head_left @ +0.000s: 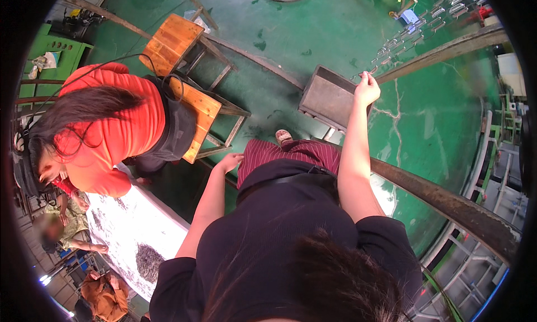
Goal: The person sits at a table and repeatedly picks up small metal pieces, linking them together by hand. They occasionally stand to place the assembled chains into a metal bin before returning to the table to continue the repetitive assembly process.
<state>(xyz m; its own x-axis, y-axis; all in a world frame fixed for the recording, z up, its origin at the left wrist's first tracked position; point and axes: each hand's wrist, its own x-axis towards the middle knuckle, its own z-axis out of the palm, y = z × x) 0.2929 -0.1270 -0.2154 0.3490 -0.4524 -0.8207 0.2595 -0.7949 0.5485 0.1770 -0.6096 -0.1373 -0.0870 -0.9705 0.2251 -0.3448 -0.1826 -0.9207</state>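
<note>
My right arm (353, 165) reaches out ahead over a grey bin (330, 92). At its end my right hand (366, 91) is closed in a pinch, its fingertips right by the lower end of a hanging row of shiny wire-like metal links (414, 38). Something thin and small shows at those fingertips, too small to name. Down beside my striped dark-red trousers (260, 160), my left hand (229, 162) hangs with its fingers loosely stretched and nothing in it.
Long metal bars (447, 201) run along my right side. To the left, a person in an orange top (114, 123) bends over a white table (162, 210) with a dark pile (149, 261). Wooden stools (172, 42) stand behind that person. More people sit across the table.
</note>
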